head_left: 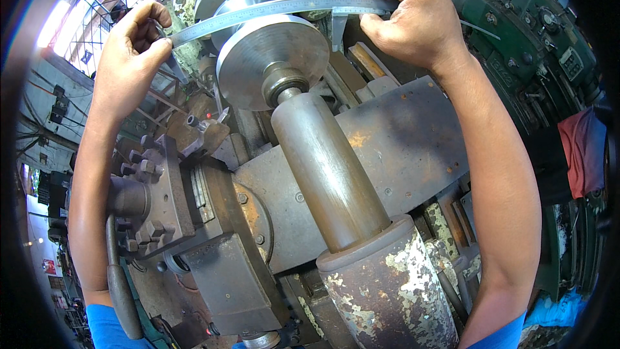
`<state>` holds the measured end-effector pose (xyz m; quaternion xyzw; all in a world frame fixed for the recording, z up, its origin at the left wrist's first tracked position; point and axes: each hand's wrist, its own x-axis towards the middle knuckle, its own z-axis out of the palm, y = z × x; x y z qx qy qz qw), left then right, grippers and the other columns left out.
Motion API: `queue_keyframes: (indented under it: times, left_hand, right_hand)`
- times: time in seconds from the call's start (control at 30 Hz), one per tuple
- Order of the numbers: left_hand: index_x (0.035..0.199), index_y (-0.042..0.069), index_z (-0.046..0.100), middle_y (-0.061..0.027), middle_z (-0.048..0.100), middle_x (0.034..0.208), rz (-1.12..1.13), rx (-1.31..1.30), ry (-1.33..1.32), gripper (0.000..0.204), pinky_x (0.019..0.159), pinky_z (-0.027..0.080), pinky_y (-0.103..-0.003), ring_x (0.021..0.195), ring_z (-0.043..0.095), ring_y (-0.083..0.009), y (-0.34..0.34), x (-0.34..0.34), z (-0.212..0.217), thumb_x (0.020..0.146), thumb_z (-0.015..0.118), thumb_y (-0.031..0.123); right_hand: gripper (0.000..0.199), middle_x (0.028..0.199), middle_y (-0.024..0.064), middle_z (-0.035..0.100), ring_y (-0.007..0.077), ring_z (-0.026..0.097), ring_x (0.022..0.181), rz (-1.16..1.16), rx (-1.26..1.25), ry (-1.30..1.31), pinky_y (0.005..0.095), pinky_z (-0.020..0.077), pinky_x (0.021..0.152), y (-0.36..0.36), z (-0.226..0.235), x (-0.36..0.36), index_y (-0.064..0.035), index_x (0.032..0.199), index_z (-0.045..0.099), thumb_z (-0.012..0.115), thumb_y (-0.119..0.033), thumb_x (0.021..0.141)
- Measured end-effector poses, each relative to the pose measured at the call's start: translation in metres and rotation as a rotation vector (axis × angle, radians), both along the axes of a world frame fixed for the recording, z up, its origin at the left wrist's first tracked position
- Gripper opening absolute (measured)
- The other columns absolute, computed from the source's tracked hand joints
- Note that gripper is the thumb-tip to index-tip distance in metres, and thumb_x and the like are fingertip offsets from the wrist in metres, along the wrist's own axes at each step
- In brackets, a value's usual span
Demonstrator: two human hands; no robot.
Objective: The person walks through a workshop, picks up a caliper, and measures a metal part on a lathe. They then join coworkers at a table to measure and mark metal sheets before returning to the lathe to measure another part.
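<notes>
Steel caliper [278, 8] spanned the far disc [271, 58], left hand [132, 48] and right hand [410, 19] both clenched on it, mid-measurement; reading likely needed steady jaws.

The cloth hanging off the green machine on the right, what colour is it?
Red, shading to purple along one side; the cloth shows in the head view.

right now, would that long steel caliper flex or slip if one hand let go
The caliper is a thin, long metal strip, so it probably flexes little but would likely tilt down off the disc. Its smooth bare steel looks slippery. The left hand only pinches its tip; the right hand has the fuller grip.
</notes>
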<state>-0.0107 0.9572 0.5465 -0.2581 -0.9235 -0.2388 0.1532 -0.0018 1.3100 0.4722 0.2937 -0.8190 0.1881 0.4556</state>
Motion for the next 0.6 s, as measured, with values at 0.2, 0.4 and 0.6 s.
queue_keyframes:
  times: [0.2, 0.4, 0.6]
  left_hand:
    - [0.105, 0.001, 0.053, 0.0030, 0.047, 0.089, -0.003, 0.000, -0.019, 0.024, 0.070, 0.036, -0.021, 0.079, 0.043, -0.0044, 0.0017, 0.0011, 0.0010, 0.082, 0.056, 0.003]
    - [0.104, 0.001, 0.053, 0.0029, 0.046, 0.088, -0.020, 0.026, -0.035, 0.023, 0.069, 0.036, -0.021, 0.078, 0.043, -0.0044, 0.0027, 0.0018, 0.0008, 0.082, 0.055, 0.003]
    - [0.103, 0.001, 0.052, 0.0024, 0.047, 0.087, -0.018, -0.011, -0.025, 0.022, 0.069, 0.036, -0.021, 0.078, 0.043, -0.0045, 0.0007, -0.0009, 0.0012, 0.081, 0.055, 0.004]
  right_hand:
    - [0.021, 0.072, 0.0154, 0.068, 0.0224, 0.065, 0.059, 0.003, 0.004, 0.018, 0.0296, 0.0531, 0.058, 0.0000, 0.0001, -0.0008, -0.0006, 0.084, 0.072, 0.068, -0.014, 0.068]
    - [0.021, 0.072, 0.0158, 0.068, 0.0231, 0.066, 0.059, -0.001, 0.008, 0.018, 0.0297, 0.0532, 0.059, -0.0002, 0.0003, -0.0002, -0.0003, 0.084, 0.071, 0.068, -0.013, 0.068]
    - [0.021, 0.072, 0.0157, 0.068, 0.0231, 0.066, 0.058, -0.010, 0.018, 0.042, 0.0296, 0.0536, 0.058, -0.0004, -0.0004, -0.0007, -0.0004, 0.085, 0.072, 0.068, -0.012, 0.068]
